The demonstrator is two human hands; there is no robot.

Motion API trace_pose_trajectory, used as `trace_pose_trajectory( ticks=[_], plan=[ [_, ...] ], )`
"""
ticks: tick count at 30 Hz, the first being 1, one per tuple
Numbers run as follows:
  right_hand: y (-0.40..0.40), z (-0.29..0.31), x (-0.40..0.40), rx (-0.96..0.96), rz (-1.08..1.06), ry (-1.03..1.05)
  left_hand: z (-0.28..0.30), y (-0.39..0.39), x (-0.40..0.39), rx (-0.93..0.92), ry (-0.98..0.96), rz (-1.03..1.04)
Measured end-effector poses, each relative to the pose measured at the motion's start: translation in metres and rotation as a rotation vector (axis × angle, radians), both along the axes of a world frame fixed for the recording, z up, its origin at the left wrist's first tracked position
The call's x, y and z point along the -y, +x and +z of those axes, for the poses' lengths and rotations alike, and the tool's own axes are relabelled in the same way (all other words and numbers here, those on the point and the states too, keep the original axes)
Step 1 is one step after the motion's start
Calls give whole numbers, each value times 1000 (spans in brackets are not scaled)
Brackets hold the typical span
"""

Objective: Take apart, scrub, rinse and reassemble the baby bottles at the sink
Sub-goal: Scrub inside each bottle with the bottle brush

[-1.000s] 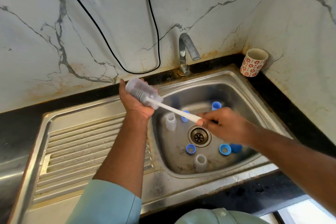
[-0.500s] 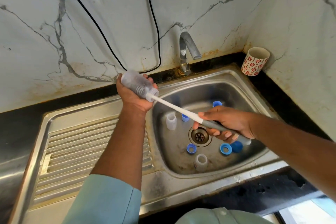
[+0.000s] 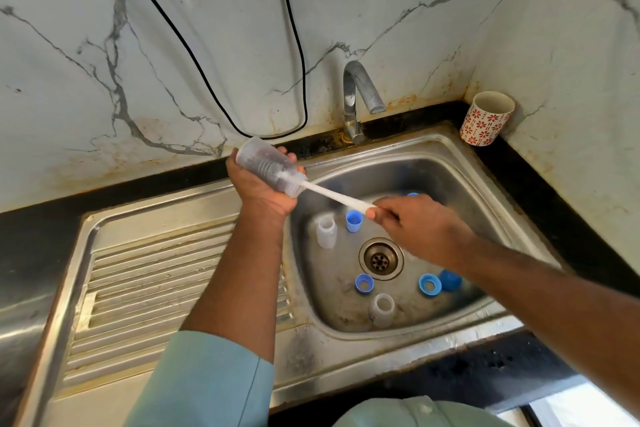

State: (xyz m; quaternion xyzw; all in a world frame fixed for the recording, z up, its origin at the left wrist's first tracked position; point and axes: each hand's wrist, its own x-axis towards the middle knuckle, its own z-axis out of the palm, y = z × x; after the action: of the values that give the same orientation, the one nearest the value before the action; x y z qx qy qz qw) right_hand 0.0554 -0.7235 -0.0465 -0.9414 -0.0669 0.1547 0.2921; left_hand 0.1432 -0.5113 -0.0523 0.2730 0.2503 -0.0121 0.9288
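Now the right hand, gripping the brush, has pushed it deeper into the left hand's held bottle; scrubbing continues

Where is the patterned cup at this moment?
In the head view, the patterned cup stands upright at far right, on the black counter in the wall corner, right of the tap.

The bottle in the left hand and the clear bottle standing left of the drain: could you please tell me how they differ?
The held bottle is gripped by the left hand above the sink's rim, tilted, with the brush inside it; the standing bottle rests upright on the sink floor, untouched, holding no brush. The held bottle also looks larger. Both are clear plastic and uncapped.
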Motion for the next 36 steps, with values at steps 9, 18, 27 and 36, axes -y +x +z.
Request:
trace_pose_trajectory(
  ticks=[9, 18, 27, 36],
  plan=[
    [7, 7, 16, -320, 0, 365, 5, 1, -11, 87, -94, 51],
    [-1, -6, 21, 322, 3, -295, 0, -4, -5, 3, -98, 133],
    [4, -7, 26, 427, 44, -298, 1, -5, -3, 13, -138, 142],
    [-6, -19, 14, 105, 12, -2, 6, -5, -1, 13, -84, 92]
  ],
)
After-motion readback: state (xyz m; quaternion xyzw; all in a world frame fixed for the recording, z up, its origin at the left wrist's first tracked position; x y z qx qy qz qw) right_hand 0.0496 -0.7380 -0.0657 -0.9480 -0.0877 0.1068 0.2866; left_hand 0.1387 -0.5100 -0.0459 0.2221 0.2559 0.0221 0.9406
